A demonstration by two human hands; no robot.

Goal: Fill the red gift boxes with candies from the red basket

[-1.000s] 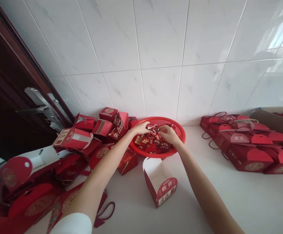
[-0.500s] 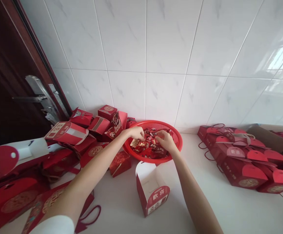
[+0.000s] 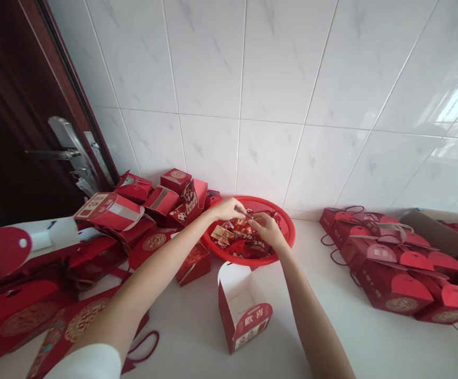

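Note:
A red plastic basket (image 3: 288, 245) with a perforated rim holds many wrapped candies (image 3: 255, 246), mostly red with some gold. Above its far half, my left hand (image 3: 231, 209) reaches in from the left, fingers pinched on a small red wrapped candy. My right hand (image 3: 267, 229) comes from the right, its thumb and fingers closed on a wrapped candy close to my left fingertips. The candies between the fingers show only in small part. In front of the basket stands an open red gift box (image 3: 248, 318), upright, with a white inside and its flaps apart.
Red gift boxes (image 3: 153, 242), some open, lie piled on the left. Closed red boxes (image 3: 398, 279) with cord handles stand in rows on the right, beside a cardboard carton (image 3: 430, 223). A tiled wall (image 3: 272, 152) rises behind; a dark door (image 3: 11, 131) is at left.
My left hand has moved right and slightly up, off the basket's left part, to meet my right hand. My right hand stays nearly in place. The view has shifted slightly.

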